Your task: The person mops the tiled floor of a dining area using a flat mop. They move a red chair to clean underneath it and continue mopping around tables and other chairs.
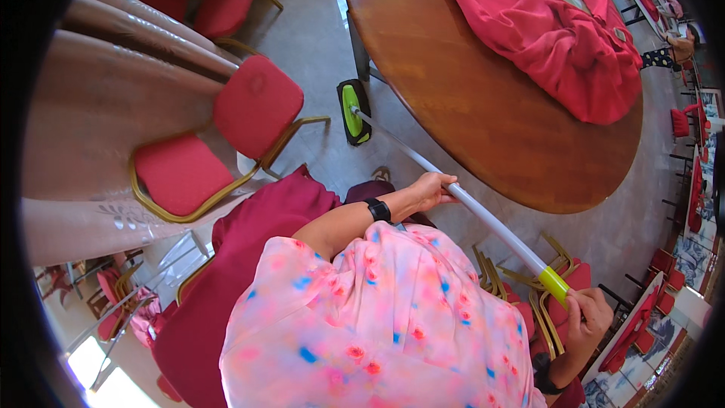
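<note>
Both of my hands are on a flat mop with a pale grey pole [493, 218]. My left hand [431, 190] is closed around the middle of the pole, a dark band on its wrist. My right hand [590, 311] grips the upper end, at the lime-green grip [553, 284]. From my hands the pole slants down and away to the left. Its green mop head [352, 112], edged by a dark pad, lies on the grey floor [308, 28] between a red chair and the wooden table's leg.
An oval wooden table [453, 107] bears a rumpled red cloth [566, 51]. Left are red chairs with gold frames [259, 106] and a long beige curtain [124, 102]. Stacked chairs [575, 277] stand near my right side. Another person's hand [681, 47] shows far right.
</note>
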Tool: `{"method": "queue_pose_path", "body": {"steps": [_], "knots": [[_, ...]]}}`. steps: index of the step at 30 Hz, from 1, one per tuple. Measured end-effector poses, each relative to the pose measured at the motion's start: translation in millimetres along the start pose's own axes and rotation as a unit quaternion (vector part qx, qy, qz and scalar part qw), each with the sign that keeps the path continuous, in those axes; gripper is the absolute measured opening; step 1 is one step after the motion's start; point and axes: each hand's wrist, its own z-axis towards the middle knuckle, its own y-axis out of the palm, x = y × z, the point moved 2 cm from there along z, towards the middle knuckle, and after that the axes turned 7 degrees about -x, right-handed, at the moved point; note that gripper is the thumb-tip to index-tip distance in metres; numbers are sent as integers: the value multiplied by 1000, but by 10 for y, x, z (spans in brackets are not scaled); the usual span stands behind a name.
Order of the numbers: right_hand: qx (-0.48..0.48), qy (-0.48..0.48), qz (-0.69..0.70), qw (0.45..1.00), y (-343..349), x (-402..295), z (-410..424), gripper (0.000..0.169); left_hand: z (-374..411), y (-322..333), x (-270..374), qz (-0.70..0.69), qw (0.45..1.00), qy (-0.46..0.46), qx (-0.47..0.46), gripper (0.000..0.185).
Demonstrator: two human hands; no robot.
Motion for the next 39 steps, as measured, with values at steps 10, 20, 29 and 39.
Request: {"method": "queue_pose_path", "body": {"steps": [10,20,29,39], "knots": [[-55,67,136,987,1018,-333,593,27,311,-881,1225,169,978,48,111,22],[-129,71,183,972,1328,-435,1293,34,333,-1043,1956,201,945,142,216,25],[-263,138,286,911,804,-605,1057,39,-212,-717,1534,230,957,23,177,32],[-289,151,393,860,1111,-377,1862,45,117,-978,2409,253,931,133,227,30]]}}
